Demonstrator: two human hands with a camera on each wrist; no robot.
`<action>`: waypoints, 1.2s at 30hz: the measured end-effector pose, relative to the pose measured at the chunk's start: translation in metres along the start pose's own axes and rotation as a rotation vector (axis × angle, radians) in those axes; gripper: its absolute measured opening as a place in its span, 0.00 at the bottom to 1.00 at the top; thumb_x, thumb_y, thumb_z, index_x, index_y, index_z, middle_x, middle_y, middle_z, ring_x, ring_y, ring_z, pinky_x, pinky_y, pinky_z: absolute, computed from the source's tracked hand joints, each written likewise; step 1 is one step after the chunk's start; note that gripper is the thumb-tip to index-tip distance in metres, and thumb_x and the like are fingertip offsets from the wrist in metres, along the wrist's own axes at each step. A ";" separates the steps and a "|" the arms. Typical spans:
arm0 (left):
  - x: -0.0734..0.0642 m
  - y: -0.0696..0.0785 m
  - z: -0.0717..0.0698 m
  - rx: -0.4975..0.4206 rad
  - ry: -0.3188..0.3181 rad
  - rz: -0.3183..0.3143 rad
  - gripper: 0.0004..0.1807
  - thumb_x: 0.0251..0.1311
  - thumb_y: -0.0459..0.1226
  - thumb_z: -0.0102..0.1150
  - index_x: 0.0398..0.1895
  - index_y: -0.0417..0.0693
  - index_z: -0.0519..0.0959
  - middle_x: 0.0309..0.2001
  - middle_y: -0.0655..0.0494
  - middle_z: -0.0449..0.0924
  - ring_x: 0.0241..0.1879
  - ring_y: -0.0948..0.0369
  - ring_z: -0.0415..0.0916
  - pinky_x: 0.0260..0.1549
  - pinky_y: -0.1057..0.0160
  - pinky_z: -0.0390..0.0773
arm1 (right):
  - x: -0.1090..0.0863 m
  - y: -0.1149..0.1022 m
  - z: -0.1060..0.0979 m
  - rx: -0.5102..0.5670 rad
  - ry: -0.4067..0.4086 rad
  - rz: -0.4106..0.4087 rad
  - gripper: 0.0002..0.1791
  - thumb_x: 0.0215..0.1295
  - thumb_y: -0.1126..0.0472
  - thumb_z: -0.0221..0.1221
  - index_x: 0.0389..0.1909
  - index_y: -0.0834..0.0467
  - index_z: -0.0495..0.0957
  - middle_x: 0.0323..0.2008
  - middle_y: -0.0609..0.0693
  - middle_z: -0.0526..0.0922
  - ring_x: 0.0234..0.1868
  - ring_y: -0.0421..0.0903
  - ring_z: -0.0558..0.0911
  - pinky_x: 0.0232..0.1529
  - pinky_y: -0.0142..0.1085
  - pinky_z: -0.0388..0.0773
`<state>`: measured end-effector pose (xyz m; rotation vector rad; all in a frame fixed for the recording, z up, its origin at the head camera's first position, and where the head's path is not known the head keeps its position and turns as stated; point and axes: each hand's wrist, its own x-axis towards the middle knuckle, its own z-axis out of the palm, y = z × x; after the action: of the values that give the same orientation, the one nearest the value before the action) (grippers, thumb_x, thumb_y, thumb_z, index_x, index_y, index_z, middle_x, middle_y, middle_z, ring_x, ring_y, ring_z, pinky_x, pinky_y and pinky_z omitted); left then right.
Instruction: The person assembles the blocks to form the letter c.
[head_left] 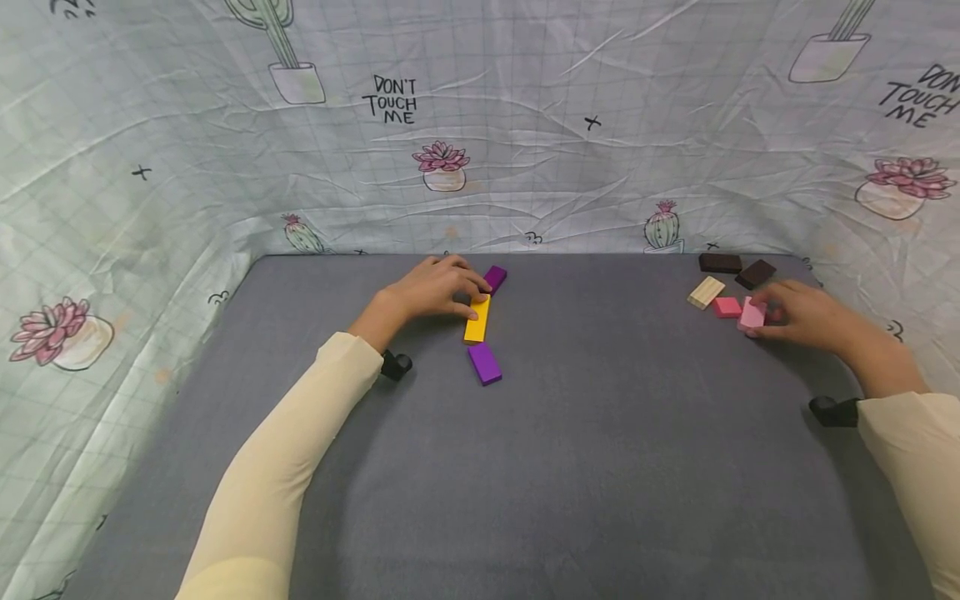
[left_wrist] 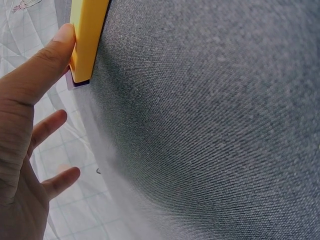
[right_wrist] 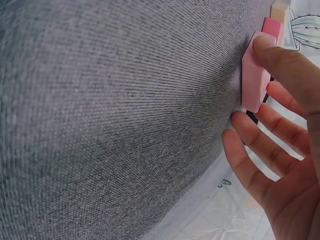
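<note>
Along the far part of the grey table (head_left: 585, 467), the left hand (head_left: 435, 289) pinches the yellow block (head_left: 476, 325), between two purple blocks (head_left: 485, 365), and the right hand (head_left: 812, 318) pinches the pink block (head_left: 751, 315) beside a red block (head_left: 726, 307); it seems a positioning step, probably calling next for light, steady pressure
</note>
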<state>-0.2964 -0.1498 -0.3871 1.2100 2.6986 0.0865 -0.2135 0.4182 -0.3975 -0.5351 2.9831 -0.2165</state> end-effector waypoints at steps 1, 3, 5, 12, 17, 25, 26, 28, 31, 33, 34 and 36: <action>0.000 0.000 0.000 0.002 -0.001 0.000 0.24 0.65 0.56 0.63 0.61 0.62 0.83 0.68 0.68 0.74 0.72 0.54 0.58 0.68 0.37 0.56 | 0.000 0.000 0.000 0.004 -0.004 0.004 0.29 0.56 0.57 0.75 0.52 0.70 0.76 0.45 0.67 0.79 0.42 0.59 0.81 0.43 0.58 0.78; 0.000 0.000 0.000 0.008 -0.002 -0.001 0.23 0.65 0.57 0.63 0.61 0.63 0.83 0.68 0.68 0.74 0.72 0.54 0.59 0.68 0.37 0.56 | 0.000 0.000 -0.001 0.017 -0.014 0.019 0.29 0.57 0.56 0.74 0.51 0.70 0.76 0.44 0.67 0.79 0.42 0.59 0.81 0.42 0.57 0.78; 0.000 0.000 0.000 0.011 -0.003 -0.002 0.23 0.65 0.57 0.63 0.60 0.63 0.84 0.68 0.68 0.73 0.72 0.54 0.58 0.68 0.37 0.56 | 0.000 -0.002 -0.002 0.029 -0.022 0.034 0.30 0.58 0.54 0.74 0.51 0.71 0.76 0.43 0.66 0.79 0.41 0.58 0.80 0.41 0.55 0.78; 0.001 -0.003 0.003 0.004 -0.001 -0.004 0.22 0.65 0.57 0.62 0.59 0.63 0.84 0.68 0.69 0.73 0.71 0.55 0.59 0.68 0.37 0.56 | -0.001 -0.004 -0.001 0.023 -0.014 0.028 0.32 0.59 0.47 0.72 0.51 0.69 0.77 0.44 0.63 0.80 0.41 0.55 0.79 0.43 0.54 0.77; 0.000 -0.002 0.002 0.002 0.001 0.004 0.23 0.65 0.57 0.63 0.59 0.62 0.84 0.68 0.68 0.73 0.71 0.54 0.59 0.68 0.37 0.56 | -0.003 -0.006 0.005 0.015 0.077 -0.035 0.29 0.54 0.52 0.76 0.46 0.68 0.78 0.41 0.63 0.81 0.42 0.60 0.81 0.44 0.59 0.77; 0.000 0.000 0.000 -0.005 -0.005 0.003 0.22 0.66 0.56 0.63 0.59 0.62 0.84 0.69 0.67 0.73 0.72 0.53 0.59 0.68 0.36 0.55 | -0.007 -0.008 0.010 -0.013 0.171 -0.130 0.24 0.46 0.58 0.79 0.41 0.63 0.80 0.36 0.53 0.83 0.36 0.51 0.82 0.34 0.45 0.79; 0.000 0.000 0.000 -0.006 -0.006 0.003 0.22 0.66 0.56 0.63 0.59 0.61 0.84 0.69 0.67 0.73 0.72 0.53 0.59 0.68 0.36 0.55 | -0.008 -0.009 0.010 -0.018 0.172 -0.132 0.23 0.46 0.59 0.79 0.41 0.63 0.80 0.35 0.52 0.83 0.35 0.50 0.81 0.33 0.43 0.79; 0.000 0.000 0.000 -0.005 -0.006 0.005 0.22 0.66 0.56 0.63 0.59 0.61 0.85 0.69 0.67 0.73 0.72 0.52 0.59 0.68 0.35 0.55 | -0.008 -0.010 0.010 -0.021 0.166 -0.124 0.23 0.47 0.59 0.78 0.41 0.63 0.80 0.35 0.52 0.83 0.34 0.48 0.81 0.32 0.42 0.78; 0.000 -0.001 0.000 -0.003 -0.008 0.009 0.22 0.66 0.56 0.63 0.58 0.61 0.85 0.69 0.67 0.73 0.72 0.52 0.59 0.68 0.35 0.55 | -0.008 -0.014 0.010 -0.005 0.136 -0.074 0.24 0.51 0.55 0.77 0.42 0.65 0.80 0.35 0.55 0.82 0.34 0.49 0.80 0.33 0.45 0.78; -0.001 -0.001 0.001 0.000 -0.009 0.012 0.22 0.66 0.56 0.63 0.58 0.61 0.85 0.69 0.67 0.73 0.72 0.52 0.59 0.68 0.35 0.55 | -0.007 -0.016 0.010 0.017 0.102 -0.012 0.28 0.54 0.50 0.75 0.45 0.67 0.79 0.39 0.59 0.82 0.36 0.52 0.79 0.36 0.48 0.78; -0.001 -0.001 0.001 -0.001 -0.009 0.012 0.22 0.66 0.56 0.63 0.59 0.62 0.84 0.69 0.67 0.73 0.72 0.52 0.59 0.68 0.35 0.55 | -0.007 -0.018 0.010 0.026 0.087 0.020 0.30 0.55 0.48 0.74 0.47 0.67 0.78 0.40 0.62 0.81 0.37 0.54 0.78 0.37 0.50 0.78; -0.001 -0.001 0.001 -0.004 -0.005 0.014 0.22 0.66 0.56 0.63 0.59 0.62 0.84 0.69 0.67 0.73 0.72 0.53 0.59 0.68 0.35 0.55 | -0.006 -0.020 0.009 0.044 0.057 0.077 0.33 0.58 0.45 0.72 0.49 0.69 0.77 0.42 0.66 0.79 0.39 0.57 0.77 0.37 0.52 0.77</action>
<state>-0.2965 -0.1511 -0.3879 1.2268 2.6846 0.0906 -0.2001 0.4003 -0.4032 -0.4161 3.0385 -0.2946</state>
